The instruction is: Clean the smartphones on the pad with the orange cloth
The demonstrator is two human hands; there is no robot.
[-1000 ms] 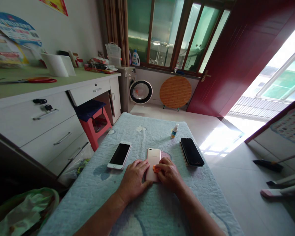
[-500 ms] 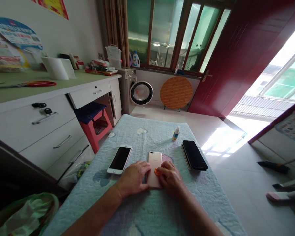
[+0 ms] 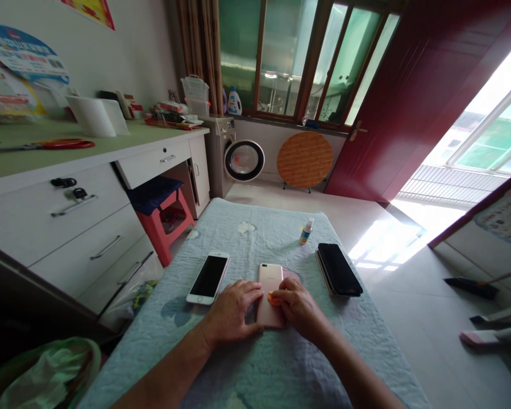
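A rose-gold phone (image 3: 270, 274) lies back side up on the pale blue quilted cloth, its camera end pointing away from me. My left hand (image 3: 233, 311) steadies it, fingertips along the left edge and thumb by the near end. Pinched in the fingers of my right hand (image 3: 298, 305) is a small orange cloth (image 3: 274, 299), pressed against the phone's back. To the left rests a white phone (image 3: 209, 277) with its dark screen up. On the right a black phone (image 3: 339, 269) sits stacked on another flat device. Beyond it stands a small spray bottle (image 3: 306, 231).
The quilted cloth (image 3: 221, 227) covers the table. At left are a white drawer desk (image 3: 80, 227) and a red stool (image 3: 163, 227). A washing machine (image 3: 219, 153) with its door swung out and a round wooden board (image 3: 305, 160) stand at the back. A bin (image 3: 91, 363) is at lower left.
My right hand has shifted very slightly with the orange cloth on the phone's back. The left hand keeps its place at the phone's edge. The whole view has moved a little.
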